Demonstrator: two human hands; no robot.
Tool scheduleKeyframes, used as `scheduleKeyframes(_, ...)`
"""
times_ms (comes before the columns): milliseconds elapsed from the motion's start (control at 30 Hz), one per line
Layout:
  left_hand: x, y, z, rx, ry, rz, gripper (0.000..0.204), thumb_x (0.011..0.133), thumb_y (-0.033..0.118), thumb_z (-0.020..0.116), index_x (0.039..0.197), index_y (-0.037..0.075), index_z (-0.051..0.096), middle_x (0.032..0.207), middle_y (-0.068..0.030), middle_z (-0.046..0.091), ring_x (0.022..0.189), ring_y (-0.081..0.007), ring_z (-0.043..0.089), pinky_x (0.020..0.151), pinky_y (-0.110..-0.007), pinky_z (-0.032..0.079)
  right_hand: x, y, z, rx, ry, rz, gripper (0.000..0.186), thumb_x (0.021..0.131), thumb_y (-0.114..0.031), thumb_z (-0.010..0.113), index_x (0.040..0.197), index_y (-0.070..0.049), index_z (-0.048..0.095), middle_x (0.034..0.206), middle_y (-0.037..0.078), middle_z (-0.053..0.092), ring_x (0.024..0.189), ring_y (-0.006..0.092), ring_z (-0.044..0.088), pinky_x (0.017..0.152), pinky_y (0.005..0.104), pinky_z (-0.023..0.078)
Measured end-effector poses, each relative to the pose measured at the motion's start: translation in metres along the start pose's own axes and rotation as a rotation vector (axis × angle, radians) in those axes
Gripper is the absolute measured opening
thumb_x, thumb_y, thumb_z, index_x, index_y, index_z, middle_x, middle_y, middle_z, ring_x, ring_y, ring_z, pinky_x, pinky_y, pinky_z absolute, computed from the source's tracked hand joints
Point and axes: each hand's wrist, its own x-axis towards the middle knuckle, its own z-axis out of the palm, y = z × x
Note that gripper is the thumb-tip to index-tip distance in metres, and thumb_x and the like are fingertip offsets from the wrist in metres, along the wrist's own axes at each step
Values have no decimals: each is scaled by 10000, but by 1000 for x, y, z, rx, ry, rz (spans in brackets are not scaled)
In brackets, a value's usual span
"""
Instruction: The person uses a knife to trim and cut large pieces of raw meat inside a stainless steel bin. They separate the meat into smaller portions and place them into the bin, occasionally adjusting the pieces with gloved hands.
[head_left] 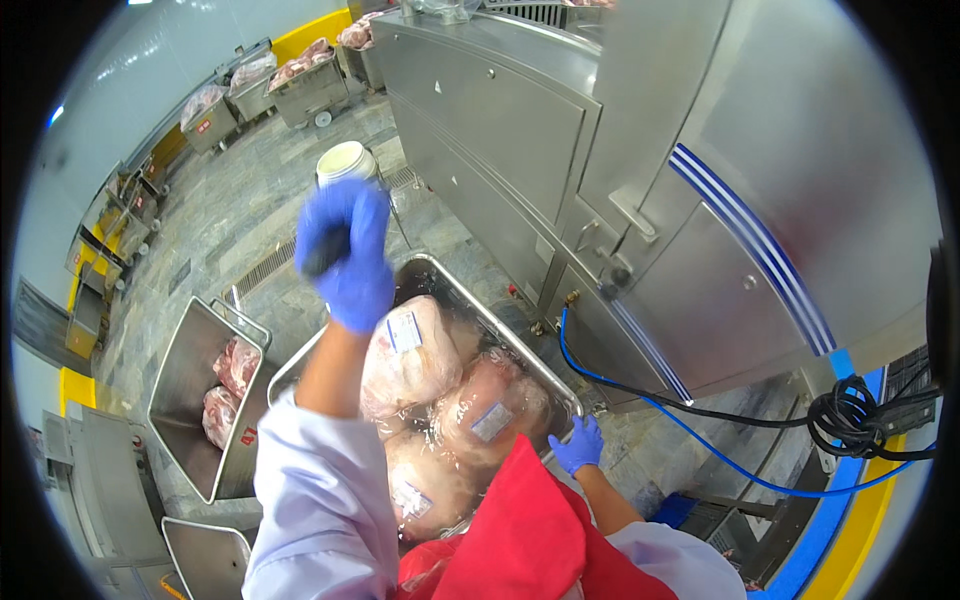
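My left hand, in a blue glove, is raised above the far left side of a steel tub. Its fingers are wrapped round a black handle; the rest of that tool is hidden or too blurred to make out. My right hand, also gloved in blue, rests at the tub's right corner with its fingers apart. Large pieces of meat in clear plastic wrap lie in the tub: one labelled piece at the far side, another at the right and a third nearer me.
Left of the tub stands a steel bin with red meat in it. A white bucket is beyond. Steel machinery fills the right, with a blue hose and coiled black cable. Meat carts line the far wall.
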Motion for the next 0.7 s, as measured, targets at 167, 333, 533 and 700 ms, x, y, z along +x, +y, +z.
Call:
scheduleKeyframes(167, 126, -73, 108, 651, -697, 589, 156, 927, 132, 673, 1081, 146, 696, 1190, -87, 677, 1137, -305, 597, 959, -457, 467, 34, -4, 35, 21, -138, 123, 995, 723, -612, 780, 1499, -98, 431, 1605, 300, 210, 1446, 466, 307, 1155, 556, 313)
scheduleKeyframes(333, 153, -194, 154, 750, -1019, 519, 263, 927, 125, 660, 1178, 189, 705, 1325, -130, 628, 1168, -357, 585, 1028, -456, 464, 42, -25, 36, 0, 19, 124, 857, 721, -535, 784, 1406, -88, 530, 1578, 293, 256, 1390, 460, 369, 1119, 548, 349)
scheduleKeyframes(533, 140, -281, 199, 909, -1064, 492, 313, 937, 236, 675, 1245, 188, 693, 1300, -70, 660, 1181, -300, 610, 990, -412, 522, 56, 4, 85, 507, 423, 102, 391, 710, -320, 788, 1031, -140, 656, 1400, 259, 489, 1169, 468, 543, 942, 545, 487)
scheduleKeyframes(700, 112, -323, 218, 761, -963, 294, 339, 966, 192, 638, 1302, 150, 638, 1276, -99, 665, 1158, -340, 618, 985, -431, 519, 56, 19, 102, 292, 588, -69, 272, 719, -240, 777, 946, -167, 645, 1309, 245, 570, 1093, 455, 596, 866, 535, 533)
